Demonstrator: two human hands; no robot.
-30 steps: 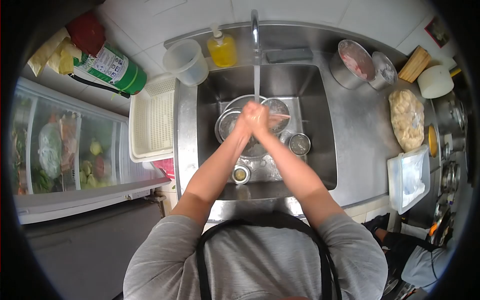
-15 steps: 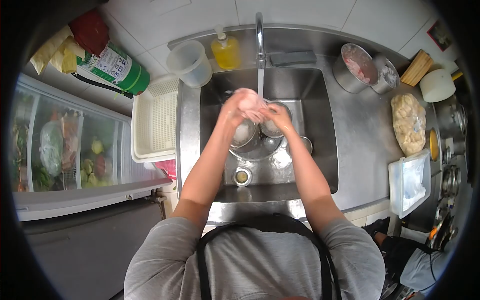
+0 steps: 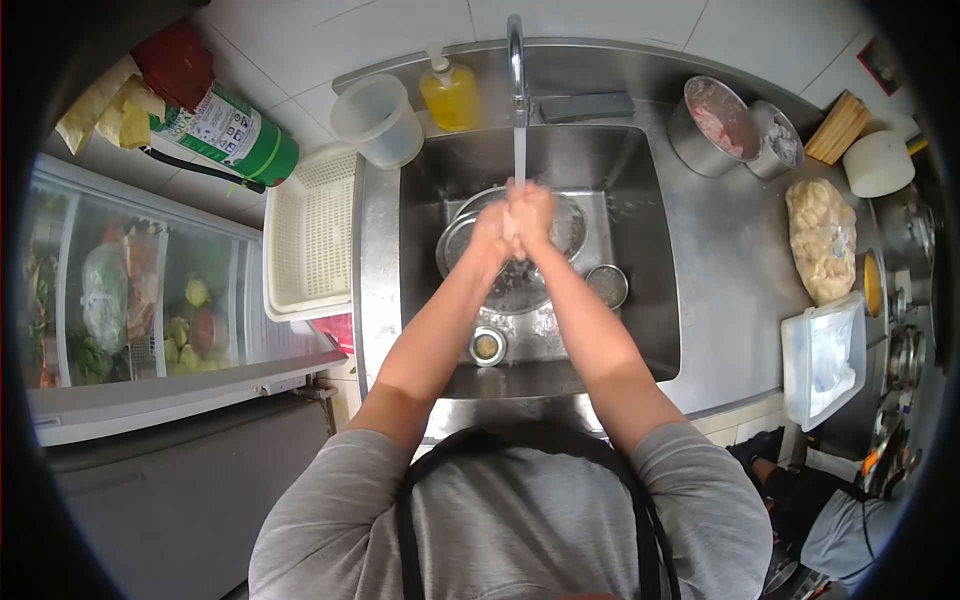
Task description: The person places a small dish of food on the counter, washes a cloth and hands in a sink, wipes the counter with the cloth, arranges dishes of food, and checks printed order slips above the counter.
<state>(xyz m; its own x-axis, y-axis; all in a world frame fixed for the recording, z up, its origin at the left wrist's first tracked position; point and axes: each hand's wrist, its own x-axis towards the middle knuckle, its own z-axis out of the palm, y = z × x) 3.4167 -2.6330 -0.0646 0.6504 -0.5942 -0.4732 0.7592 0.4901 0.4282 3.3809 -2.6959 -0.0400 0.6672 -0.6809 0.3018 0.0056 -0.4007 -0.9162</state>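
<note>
My left hand (image 3: 493, 229) and my right hand (image 3: 533, 213) are pressed together under the stream of running water (image 3: 520, 160), above the metal sink (image 3: 640, 260). Their fingers are closed against each other and partly smeared by motion. Whatever lies between them, if anything, is hidden. Round metal bowls (image 3: 455, 245) sit below the hands in the sink, partly covered by them. A smaller round metal container (image 3: 607, 286) stands to the right of my right forearm. The drain (image 3: 487, 346) is near the front left of the sink.
Behind the sink are the faucet (image 3: 516, 60), a yellow soap bottle (image 3: 451, 96) and a clear plastic tub (image 3: 377, 122). A white basket (image 3: 312, 235) stands left. On the right counter are metal pots (image 3: 713, 125), a filled bag (image 3: 820, 240) and a plastic box (image 3: 823, 360). Another person (image 3: 850, 530) is at lower right.
My hands have come together under the water. Earlier they were slightly apart, with a blurred pink shape at my left hand. The bowls beneath show differently now.
</note>
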